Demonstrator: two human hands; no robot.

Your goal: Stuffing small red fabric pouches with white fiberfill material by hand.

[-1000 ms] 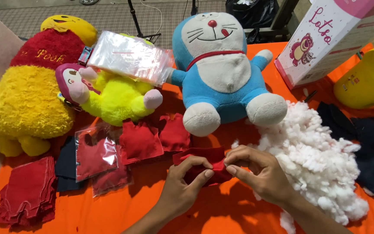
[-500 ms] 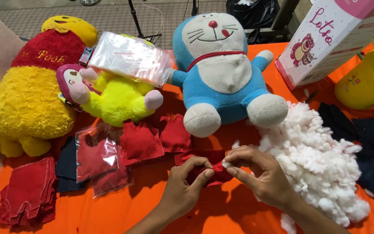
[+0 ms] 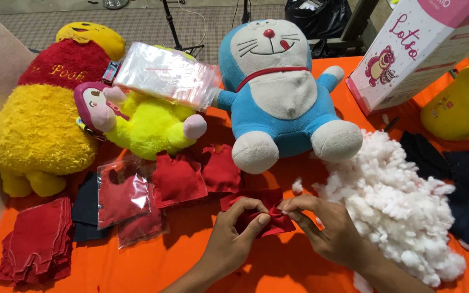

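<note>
In the head view, the left hand [image 3: 233, 239] and right hand [image 3: 329, 230] are pinching a red fabric piece [image 3: 256, 214], fingers clamped on it, just below the blue plush cat [image 3: 283, 92], white stuffing [image 3: 397, 201] lying beside.

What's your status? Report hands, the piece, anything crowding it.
Left hand and right hand both pinching the small red felt piece. Piece low over the orange cloth table. White stuffing heap beside the right hand.
</note>
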